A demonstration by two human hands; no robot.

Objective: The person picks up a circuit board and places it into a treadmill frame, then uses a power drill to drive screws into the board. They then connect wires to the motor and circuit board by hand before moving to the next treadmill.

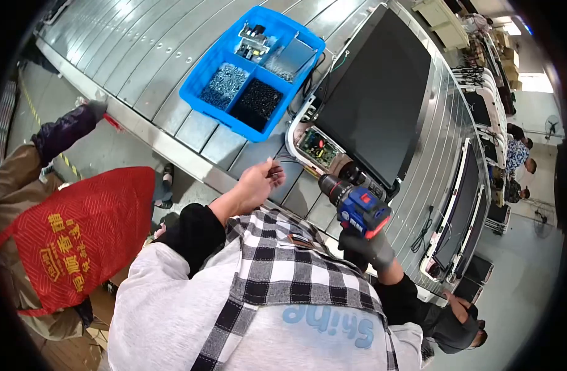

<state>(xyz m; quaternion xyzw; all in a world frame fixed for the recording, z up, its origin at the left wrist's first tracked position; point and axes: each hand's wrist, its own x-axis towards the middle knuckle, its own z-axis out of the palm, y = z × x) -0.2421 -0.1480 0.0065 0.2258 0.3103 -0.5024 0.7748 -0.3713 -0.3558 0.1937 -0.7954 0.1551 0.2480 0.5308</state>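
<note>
Blue drill [357, 207] in right hand [373, 248]; left hand [258, 184] pinched, contents unclear; sweatshirt [172, 309]: "Shine".

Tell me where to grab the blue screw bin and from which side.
Grip the blue bin by its raised rim, on the edge nearest the left hand, coming from the person's side. That edge is free. The side facing the black panel lies close to it, and the compartments hold loose screws, so nothing inside gives a hold.

The right hand [371, 248] gripped a blue drill [357, 207] aimed at a circuit board [318, 147], the left hand [257, 184] curled just beside.
</note>
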